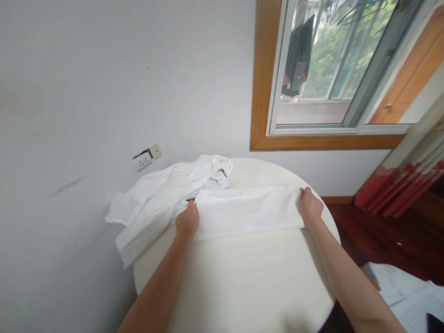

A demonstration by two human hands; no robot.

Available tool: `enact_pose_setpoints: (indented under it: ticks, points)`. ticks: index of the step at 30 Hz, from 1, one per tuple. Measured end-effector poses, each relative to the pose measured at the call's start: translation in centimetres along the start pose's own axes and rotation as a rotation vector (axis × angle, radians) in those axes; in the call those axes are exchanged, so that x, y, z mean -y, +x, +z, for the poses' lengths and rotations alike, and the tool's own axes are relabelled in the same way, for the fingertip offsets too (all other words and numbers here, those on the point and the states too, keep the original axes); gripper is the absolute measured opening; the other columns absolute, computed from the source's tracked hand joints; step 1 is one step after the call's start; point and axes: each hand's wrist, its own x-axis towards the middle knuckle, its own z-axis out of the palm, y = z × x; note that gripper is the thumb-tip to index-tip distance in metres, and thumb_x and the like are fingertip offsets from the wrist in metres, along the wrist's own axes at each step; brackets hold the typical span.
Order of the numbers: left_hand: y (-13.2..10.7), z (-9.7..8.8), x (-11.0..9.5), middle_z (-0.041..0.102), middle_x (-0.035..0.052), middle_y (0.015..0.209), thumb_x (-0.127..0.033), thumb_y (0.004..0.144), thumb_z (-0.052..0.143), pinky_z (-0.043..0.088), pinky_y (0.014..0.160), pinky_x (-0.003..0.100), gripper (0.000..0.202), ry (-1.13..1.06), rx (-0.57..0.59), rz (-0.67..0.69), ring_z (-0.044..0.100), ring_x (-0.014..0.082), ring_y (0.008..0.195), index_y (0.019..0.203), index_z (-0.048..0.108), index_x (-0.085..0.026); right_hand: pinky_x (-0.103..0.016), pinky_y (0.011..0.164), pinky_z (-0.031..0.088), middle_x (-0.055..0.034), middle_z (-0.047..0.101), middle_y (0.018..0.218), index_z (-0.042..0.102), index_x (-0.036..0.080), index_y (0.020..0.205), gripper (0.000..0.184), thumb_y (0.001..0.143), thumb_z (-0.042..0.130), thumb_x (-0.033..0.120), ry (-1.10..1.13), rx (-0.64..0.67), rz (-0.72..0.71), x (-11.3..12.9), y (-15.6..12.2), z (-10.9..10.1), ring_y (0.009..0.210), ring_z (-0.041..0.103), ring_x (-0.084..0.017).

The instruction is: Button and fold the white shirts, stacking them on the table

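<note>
A white garment (248,212), folded into a long flat strip, lies across the round table (249,277). At its left end, my left hand (187,221) is closed on the fabric, beside a small dark spot that may be a label. The right end of the strip is pinched in my right hand (311,206), near the table's right edge. Between the two hands the cloth is stretched fairly straight. A crumpled heap of white cloth (166,187) touches the strip on the left; I cannot tell whether the two are one piece.
The heap hangs over the table's left edge against the white wall (121,83). A wall socket (143,161) sits just above it. A wood-framed window (262,142) is at the back right, with a red and cream curtain (398,180). Papers (409,296) lie at lower right.
</note>
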Motion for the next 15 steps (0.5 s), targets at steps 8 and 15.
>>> enact_pose_setpoints:
  ticks: [8, 15]
  points:
    - [0.3, 0.5, 0.0, 0.069, 0.0132, 0.083, -0.028, 0.096, 0.024, 0.048, 0.066, 0.034, 0.035, -0.016, 0.072, -0.055, 0.068, 0.0263, 0.079, 0.115, 0.049, -0.013, -0.032, 0.067, 0.045, -0.0149, 0.067, 0.09, 0.054, 0.012, 0.107, 0.035, 0.098, 0.026, 0.032, -0.023, 0.05, -0.106, 0.2, 0.4, 2.0, 0.08, 0.066, -0.025]
    - [-0.9, -1.1, -1.2, 0.06, 0.015, 0.107, -0.016, 0.091, 0.034, 0.044, 0.077, 0.038, 0.041, -0.002, -0.261, 0.156, 0.057, 0.0271, 0.098, 0.13, 0.044, -0.017, -0.037, 0.076, 0.039, -0.0168, 0.061, 0.103, 0.058, 0.013, 0.108, 0.027, 0.092, 0.038, 0.023, -0.042, -0.107, -0.181, 0.1, 0.1, 1.4, 0.099, 0.054, -0.029]
